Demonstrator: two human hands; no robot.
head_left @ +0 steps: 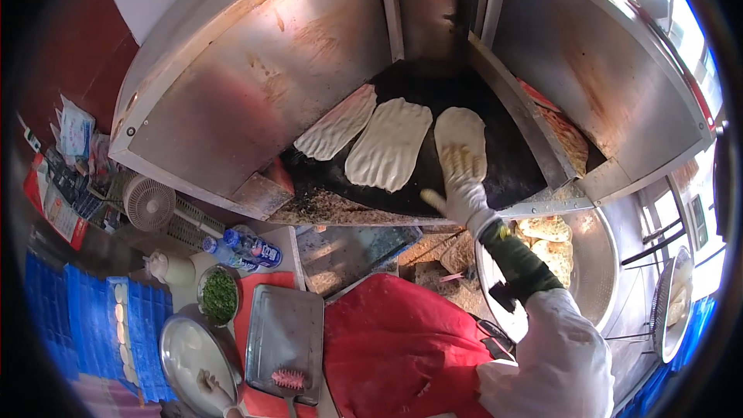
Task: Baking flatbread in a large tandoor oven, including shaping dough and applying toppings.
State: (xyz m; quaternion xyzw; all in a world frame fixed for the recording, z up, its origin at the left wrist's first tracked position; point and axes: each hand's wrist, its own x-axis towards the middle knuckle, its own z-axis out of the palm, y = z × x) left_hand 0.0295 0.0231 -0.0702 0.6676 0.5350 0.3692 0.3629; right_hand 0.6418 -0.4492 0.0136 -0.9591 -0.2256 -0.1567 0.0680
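My right hand [463,193], in a pale glove with yellow-brown stains, reaches over the black griddle [507,162]. Its thumb stands apart, and its outstretched fingers lie on the near part of an oval dough sheet [460,125]. Left of that sheet lie a wide, ridged dough sheet [389,143] and a narrower dough sheet [338,124] against the metal wall. At the lower left, my left hand [214,388] hangs over a round metal bowl [172,340], its fingers partly stretched. Its forearm is mostly out of view, and nothing shows in its grasp.
Metal walls [263,85] enclose the griddle. Baked flatbreads [549,244] fill part of a perforated metal basin [600,263] beneath my right arm. On the left are a metal tray [282,325] with a pink brush [288,378], chopped greens [220,296], bottles [251,248] and a fan [149,203].
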